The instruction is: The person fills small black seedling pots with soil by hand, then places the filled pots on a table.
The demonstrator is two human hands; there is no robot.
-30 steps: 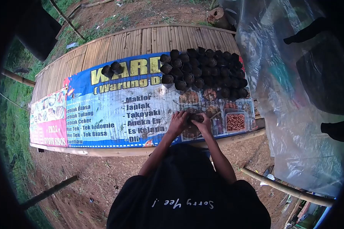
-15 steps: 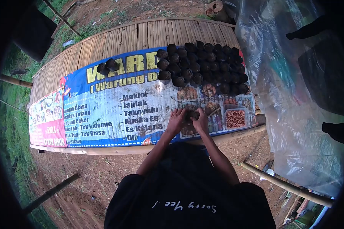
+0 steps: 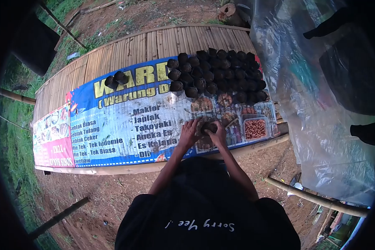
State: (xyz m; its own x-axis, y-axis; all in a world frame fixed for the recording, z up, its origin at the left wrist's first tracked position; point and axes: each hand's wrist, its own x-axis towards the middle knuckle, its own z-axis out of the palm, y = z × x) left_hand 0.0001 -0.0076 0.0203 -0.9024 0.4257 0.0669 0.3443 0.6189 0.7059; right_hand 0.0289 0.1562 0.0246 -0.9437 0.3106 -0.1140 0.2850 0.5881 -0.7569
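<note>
Close to the front edge of the table, a black seedling bag (image 3: 207, 126) with dark soil at its mouth is between my two hands. My left hand (image 3: 190, 132) grips its left side, fingers bent around it. On the other side my right hand (image 3: 216, 134) holds the rim, with the thumb at the soil. Beyond my hands, many similar black seedling bags (image 3: 211, 87) stand packed together in rows, dark soil showing in several. Two more bags (image 3: 120, 77) sit apart at the left on the banner.
A printed banner (image 3: 108, 118) covers much of the bamboo-slat table (image 3: 154, 43). Clear plastic sheeting (image 3: 321, 158) hangs along the right. Bamboo poles (image 3: 312, 196) stick out near the lower right and left. A cut log (image 3: 229, 13) lies behind the table on bare soil.
The view has shifted slightly, so the table sits a little lower. My hands stay at the same bag, its mouth now showing wider between them. The standing bags are unchanged.
</note>
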